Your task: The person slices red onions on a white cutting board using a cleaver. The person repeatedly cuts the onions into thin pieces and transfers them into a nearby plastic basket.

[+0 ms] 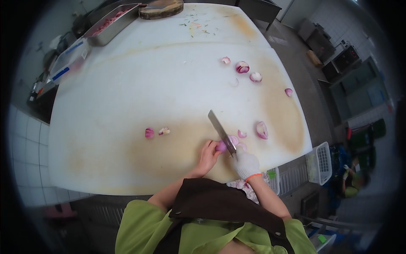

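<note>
Near the front edge of the white cutting surface (101, 106), my bare left hand (207, 155) holds down a piece of purple onion (220, 147) with bent fingers. My right hand (246, 163), in a white knitted glove with an orange cuff, grips a cleaver-like knife (220, 127). Its blade points away and a little left, touching or just beside the onion. Thin onion slices (234, 139) lie right of the blade, partly hidden by it and the glove. A curved onion piece (241, 133) and a larger onion chunk (261, 130) rest farther right.
Several onion pieces (242, 67) lie at the far right, two scraps (149, 133) at the left. A metal tray of meat (97, 40), a clear plastic box (69, 61) and a round wooden board (163, 10) stand far left. A white basket (320, 163) stands beyond the right edge.
</note>
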Action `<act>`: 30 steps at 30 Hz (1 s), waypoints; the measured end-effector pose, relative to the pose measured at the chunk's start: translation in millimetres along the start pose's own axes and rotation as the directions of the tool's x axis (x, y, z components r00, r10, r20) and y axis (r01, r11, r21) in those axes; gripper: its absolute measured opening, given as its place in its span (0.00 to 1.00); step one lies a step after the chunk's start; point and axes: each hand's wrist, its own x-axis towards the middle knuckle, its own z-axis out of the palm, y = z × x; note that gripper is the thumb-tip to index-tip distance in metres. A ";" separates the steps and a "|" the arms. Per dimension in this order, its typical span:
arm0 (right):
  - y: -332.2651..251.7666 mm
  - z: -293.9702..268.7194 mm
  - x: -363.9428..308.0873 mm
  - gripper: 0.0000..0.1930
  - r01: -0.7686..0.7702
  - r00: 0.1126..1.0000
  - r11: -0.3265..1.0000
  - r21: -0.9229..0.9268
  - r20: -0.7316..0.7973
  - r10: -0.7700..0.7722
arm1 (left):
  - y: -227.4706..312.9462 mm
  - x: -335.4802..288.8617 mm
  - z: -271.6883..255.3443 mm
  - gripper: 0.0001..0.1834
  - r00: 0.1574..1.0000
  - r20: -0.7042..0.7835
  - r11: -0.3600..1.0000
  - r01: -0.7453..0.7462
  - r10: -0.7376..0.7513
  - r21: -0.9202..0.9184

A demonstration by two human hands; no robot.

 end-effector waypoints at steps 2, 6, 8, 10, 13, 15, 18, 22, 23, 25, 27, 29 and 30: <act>-4.4 -6.4 -2.9 0.10 -0.052 0.998 0.999 -0.002 -0.019 0.052 | -4.3 -4.4 4.2 0.15 1.000 -0.008 0.999 0.018 -0.018 -0.031; 10.8 19.2 6.1 0.11 0.056 0.998 0.998 -0.031 -0.013 -0.056 | -3.1 -2.1 3.4 0.15 1.000 0.002 1.000 0.010 -0.010 -0.014; 0.7 2.2 -1.1 0.12 0.028 1.000 1.000 0.000 0.006 -0.028 | -4.8 -4.8 0.5 0.15 1.000 0.002 1.000 0.016 -0.016 0.002; -6.9 -3.3 -0.7 0.12 -0.020 1.000 1.000 -0.010 0.021 0.021 | -6.9 -4.2 2.4 0.15 1.000 -0.016 1.000 -0.004 0.004 -0.005; 2.7 16.5 2.9 0.12 0.019 0.998 0.999 -0.026 0.061 -0.017 | -5.9 -5.9 3.2 0.15 1.000 0.000 0.999 0.010 -0.010 0.047; 10.7 22.2 8.0 0.13 0.044 0.997 0.999 0.022 0.069 -0.045 | -4.0 -4.0 3.6 0.14 0.997 -0.023 0.996 -0.079 0.080 0.051; 27.6 20.8 13.3 0.14 0.006 0.999 0.989 0.145 0.035 -0.011 | 0.8 2.7 2.4 0.13 0.983 0.025 0.974 -0.183 0.181 0.130; 44.3 21.1 22.6 0.15 -0.038 0.999 0.993 0.109 0.008 0.037 | 6.6 18.3 7.6 0.14 0.955 0.157 0.920 -0.287 0.252 0.268; 42.6 15.8 25.1 0.15 -0.039 0.999 0.997 0.072 0.022 0.038 | 3.7 20.1 9.8 0.14 0.956 0.170 0.919 -0.281 0.241 0.278; 32.1 -2.1 19.6 0.14 -0.073 0.997 0.994 0.081 0.006 0.073 | -0.3 22.1 13.7 0.13 0.957 0.198 0.916 -0.267 0.214 0.299; 25.5 -0.4 15.8 0.14 -0.082 0.997 0.994 0.073 0.000 0.082 | 4.2 15.4 10.7 0.11 0.980 0.082 0.952 -0.195 0.181 0.236; 22.3 12.5 12.0 0.14 -0.069 0.998 0.996 0.051 -0.005 0.069 | 5.4 11.2 6.3 0.10 0.984 0.040 0.965 -0.176 0.171 0.194; 23.4 12.1 10.4 0.14 -0.078 0.997 0.996 0.051 0.011 0.077 | 0.8 8.9 7.2 0.09 0.982 0.052 0.965 -0.186 0.179 0.186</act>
